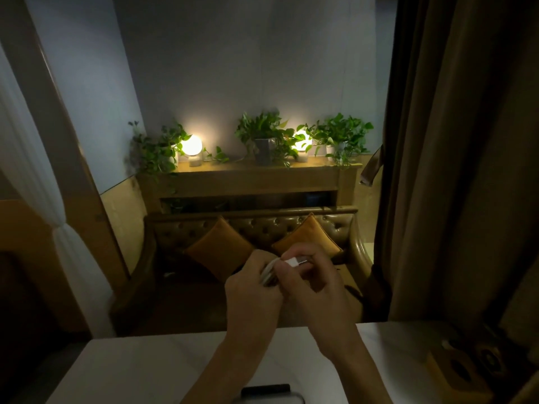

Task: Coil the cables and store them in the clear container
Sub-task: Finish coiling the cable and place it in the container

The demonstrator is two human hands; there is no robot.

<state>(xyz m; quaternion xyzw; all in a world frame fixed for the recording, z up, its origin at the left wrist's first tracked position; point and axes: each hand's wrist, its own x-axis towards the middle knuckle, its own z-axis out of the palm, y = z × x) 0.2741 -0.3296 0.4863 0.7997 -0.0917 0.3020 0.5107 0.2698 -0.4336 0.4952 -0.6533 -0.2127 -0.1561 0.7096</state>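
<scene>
2 hands meet above the white table's far edge. Below both wrists, at the near edge, sits what looks like the clear container. Closed around the white cable, the left hand holds its loops, which run upright; just right, touching, the right hand pinches the plug end, so storing means drawing back and down.

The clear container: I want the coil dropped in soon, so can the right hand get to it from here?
Probably yes: the right hand is raised above the table, the container lies near, nothing between.
</scene>
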